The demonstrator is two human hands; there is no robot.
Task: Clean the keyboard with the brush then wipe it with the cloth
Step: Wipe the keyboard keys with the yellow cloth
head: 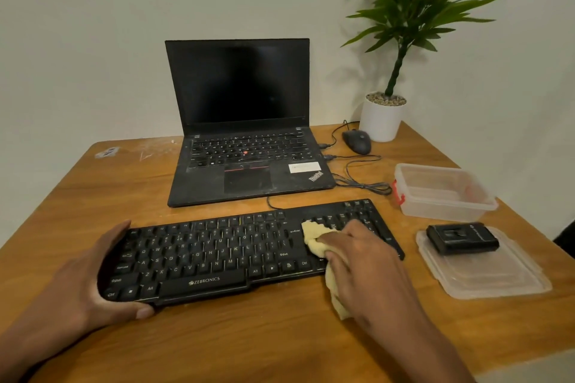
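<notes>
Wooden table (280, 336): left hand (93, 283) clasps keyboard (217, 255) end, thumb and fingers curled round it; right hand (357, 258) fingers bunched, gripping cloth (314, 236) on the keys.

I see the left hand (93, 283) gripping the left end of the black keyboard (217, 255) on the wooden table (249, 336), while the right hand (364, 261) presses a yellow cloth (314, 238) onto its right side. Behind sits an open laptop (242, 121); to the right, a clear box (445, 193) and its lid (485, 277) with a black brush (462, 238) on it.

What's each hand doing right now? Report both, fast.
Left hand: grips the keyboard's left end.
Right hand: holds the yellow cloth, pressing it on the keyboard.
</notes>
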